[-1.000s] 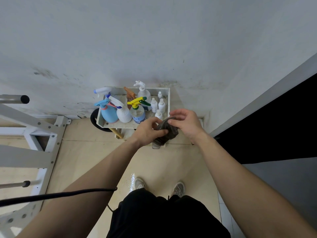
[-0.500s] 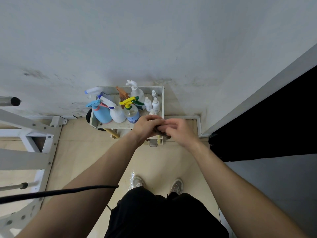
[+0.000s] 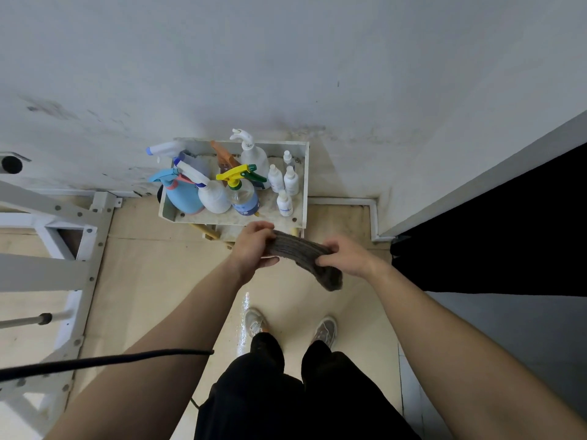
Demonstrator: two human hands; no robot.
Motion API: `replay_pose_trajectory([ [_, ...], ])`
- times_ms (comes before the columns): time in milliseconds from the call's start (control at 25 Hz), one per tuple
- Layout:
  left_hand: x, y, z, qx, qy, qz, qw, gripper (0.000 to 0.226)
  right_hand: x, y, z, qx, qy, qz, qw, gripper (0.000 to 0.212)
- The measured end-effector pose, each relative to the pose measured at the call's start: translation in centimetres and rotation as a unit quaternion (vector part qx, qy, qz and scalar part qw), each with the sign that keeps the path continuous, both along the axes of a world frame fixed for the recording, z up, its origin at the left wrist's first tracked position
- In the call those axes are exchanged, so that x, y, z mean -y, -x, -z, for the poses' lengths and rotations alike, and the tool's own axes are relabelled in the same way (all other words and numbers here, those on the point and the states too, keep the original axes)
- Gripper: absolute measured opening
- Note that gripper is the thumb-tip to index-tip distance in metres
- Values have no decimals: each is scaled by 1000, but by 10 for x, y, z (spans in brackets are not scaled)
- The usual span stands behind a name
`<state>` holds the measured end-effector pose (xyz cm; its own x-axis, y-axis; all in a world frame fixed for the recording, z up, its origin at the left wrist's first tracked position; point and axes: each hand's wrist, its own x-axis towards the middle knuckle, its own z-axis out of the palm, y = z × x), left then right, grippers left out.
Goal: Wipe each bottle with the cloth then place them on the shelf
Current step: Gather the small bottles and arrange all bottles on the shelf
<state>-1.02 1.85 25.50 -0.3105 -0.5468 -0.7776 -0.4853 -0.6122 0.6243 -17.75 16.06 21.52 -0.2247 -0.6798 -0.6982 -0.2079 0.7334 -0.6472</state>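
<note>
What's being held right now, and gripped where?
Only the grey-brown cloth, stretched between both hands: the left hand grips its left end, the right hand grips near the right end, with the tip hanging past it.

Hands moved apart since half second ago; left hand (image 3: 252, 246) and right hand (image 3: 344, 257) now grip opposite ends of cloth (image 3: 298, 249); cloth pulled from bunched wad into stretched band; tail hangs below right hand.

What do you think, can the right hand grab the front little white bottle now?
Probably not yet. The right hand grips the cloth, and so does the left hand. The little white bottle stands at the front of the shelf with nothing before it, so letting go should do.
</note>
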Motion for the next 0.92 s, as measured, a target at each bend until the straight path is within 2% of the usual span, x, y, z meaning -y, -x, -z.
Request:
replay_pose_trajectory([
  [80,-5,-1,26,31,21,-60,997,20,3,6,6,-33,-25,4,999,17],
  [320,16,37,85,9,47,-160,986,20,55,39,33,-114,-22,29,993,27],
  [480,28,53,116,53,92,-123,987,17,98,58,58,-166,-17,-2,986,28],
  [560,29,56,131,71,100,-111,986,21,110,60,74,-228,-1,-12,974,33],
  [640,26,56,142,69,109,-98,987,28,107,55,87,-279,11,34,960,36],
  [680,25,57,146,69,119,-86,987,31,103,50,92,-275,7,74,959,34],
  [760,22,60,150,75,143,-65,985,33,95,35,96,-210,8,149,966,23],
  [840,24,62,152,95,170,-36,980,28,91,18,95,-157,27,190,969,12],
  [920,29,62,157,132,203,3,970,20,94,6,91,-145,51,221,963,10],
])
